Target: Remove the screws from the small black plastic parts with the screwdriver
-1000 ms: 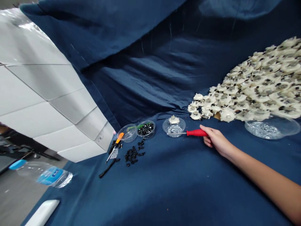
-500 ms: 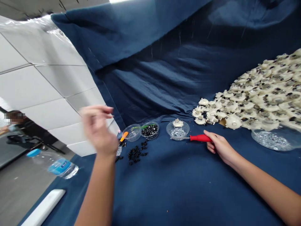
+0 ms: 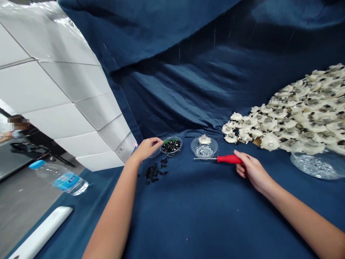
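My right hand [image 3: 249, 167] is wrapped round the red handle of a screwdriver [image 3: 229, 159]. Its metal shaft points left, just in front of a clear tub of small silver screws [image 3: 204, 151]. A cream plastic part [image 3: 205, 139] rests at that tub's back rim. Over on the left, my left hand [image 3: 148, 148] is at the edge of a round tub of small black parts [image 3: 171, 146], fingers stretched toward it and nothing visible in them. Beneath it a clear lid or dish [image 3: 155, 154] is mostly hidden. Loose black pieces [image 3: 153, 172] lie on the blue cloth in front.
A large heap of cream plastic parts [image 3: 304, 115] fills the right back. Before it sits a wide clear tray of metal pieces [image 3: 315, 165]. White boxes [image 3: 78, 118] are stacked at left, near a water bottle [image 3: 68, 181] and a long white object [image 3: 43, 232]. A person [image 3: 29, 135] is beyond.
My left hand has come down and to the right, from raised in the air to the tub of black parts. The right hand with the screwdriver has stayed almost still.
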The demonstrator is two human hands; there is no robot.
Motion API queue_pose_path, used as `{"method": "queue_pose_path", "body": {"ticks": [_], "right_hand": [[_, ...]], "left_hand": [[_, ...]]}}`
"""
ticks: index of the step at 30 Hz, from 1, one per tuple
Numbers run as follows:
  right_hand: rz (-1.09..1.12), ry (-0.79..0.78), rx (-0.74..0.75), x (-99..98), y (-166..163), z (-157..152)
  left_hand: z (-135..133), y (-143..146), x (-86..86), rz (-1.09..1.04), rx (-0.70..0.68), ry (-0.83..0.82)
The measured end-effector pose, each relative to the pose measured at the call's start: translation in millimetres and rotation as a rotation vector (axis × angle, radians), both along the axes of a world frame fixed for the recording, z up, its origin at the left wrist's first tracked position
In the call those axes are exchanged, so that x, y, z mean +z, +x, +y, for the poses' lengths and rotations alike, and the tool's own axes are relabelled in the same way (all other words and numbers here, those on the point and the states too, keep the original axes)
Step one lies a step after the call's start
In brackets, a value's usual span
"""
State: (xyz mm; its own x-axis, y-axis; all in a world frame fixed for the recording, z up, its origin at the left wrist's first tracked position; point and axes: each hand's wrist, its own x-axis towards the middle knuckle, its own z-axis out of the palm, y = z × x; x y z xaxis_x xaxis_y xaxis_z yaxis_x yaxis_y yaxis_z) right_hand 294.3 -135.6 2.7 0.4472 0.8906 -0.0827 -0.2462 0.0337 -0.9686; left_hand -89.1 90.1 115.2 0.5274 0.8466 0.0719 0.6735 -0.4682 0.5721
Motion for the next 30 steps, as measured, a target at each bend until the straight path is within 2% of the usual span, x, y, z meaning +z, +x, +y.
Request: {"method": "queue_pose_path", "body": {"ticks": [4, 6, 9, 13, 17, 20, 23, 27, 30], "right_hand": [[0.041, 0.024, -0.030, 4.9, 1.7, -0.6], [0.051, 0.059, -0.051, 8.2, 4.6, -0.8], [0.039, 0.134, -0.070, 12.6, 7.8, -1.2], [-0.027, 0.195, -0.091, 11.6, 4.9, -1.1], [-0.130, 0.199, -0.095, 2.9, -1.8, 1.3], [-0.210, 0.217, -0.105, -1.9, -4.1, 3.2], [-0.289, 0.273, -0.161, -1.1, -4.9, 1.9], [-0.398, 0.364, -0.248, 6.2, -7.8, -6.5], [-0.492, 0.369, -0.201, 10.2, -11.4, -13.3]], "left_hand": [[-2.3, -14.3, 14.0, 0.173, -0.040, -0.280], [-0.9, -18.8, 10.1, 0.263, -0.037, -0.414], [3.1, -18.3, -5.9, 0.380, -0.005, -0.552], [7.3, -6.9, -27.7, 0.494, 0.031, -0.578], [4.4, 0.9, -29.2, 0.562, 0.022, -0.535], [-3.3, -1.2, -12.9, 0.525, 0.011, -0.505], [-15.9, -4.6, 13.0, 0.420, -0.004, -0.442], [-40.2, -2.0, 47.2, 0.331, -0.096, -0.410], [-61.7, 4.0, 65.9, 0.302, -0.161, -0.380]]}}
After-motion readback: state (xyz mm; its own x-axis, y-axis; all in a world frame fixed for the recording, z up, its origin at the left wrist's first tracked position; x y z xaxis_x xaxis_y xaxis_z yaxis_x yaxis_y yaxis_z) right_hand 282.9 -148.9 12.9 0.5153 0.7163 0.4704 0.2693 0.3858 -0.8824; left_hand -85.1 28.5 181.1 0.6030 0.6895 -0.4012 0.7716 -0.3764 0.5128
